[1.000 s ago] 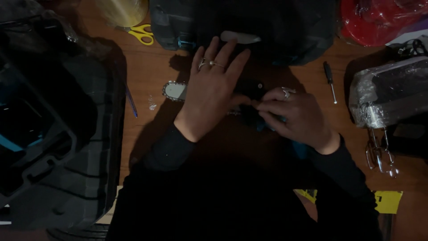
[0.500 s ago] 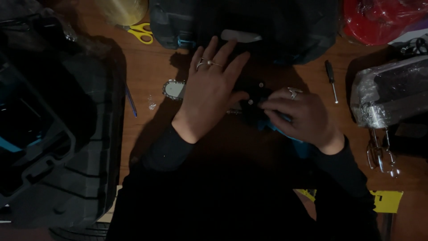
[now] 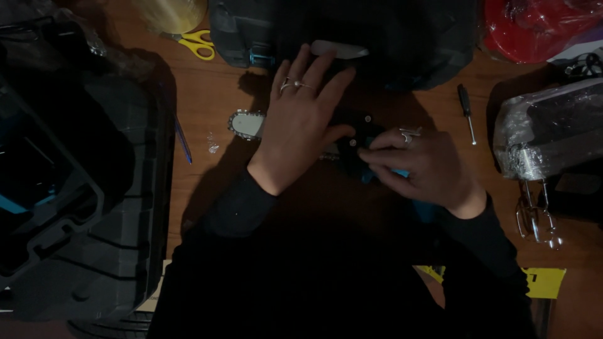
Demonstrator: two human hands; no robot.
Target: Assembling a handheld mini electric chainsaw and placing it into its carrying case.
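A small cordless chainsaw lies on the wooden table; its silver bar with chain (image 3: 245, 124) pokes out to the left and its dark body (image 3: 355, 139) sits in the middle. My left hand (image 3: 303, 122) lies flat over the bar and body, fingers spread, rings on two fingers. My right hand (image 3: 418, 166) grips the dark body from the right, with thumb and fingertips pinching near its side cover. The teal part of the tool is mostly hidden under my right hand.
An open black tool case (image 3: 75, 188) fills the left. A dark bag (image 3: 352, 31) lies at the back, yellow scissors (image 3: 196, 44) and a tape roll at back left. A screwdriver (image 3: 466, 112), a wrapped block (image 3: 549, 129), metal clips (image 3: 537, 216) and red plastic sit at right.
My right hand has shifted slightly right and lower on the tool body. My left hand stays pressed on the bar, nearly unmoved.
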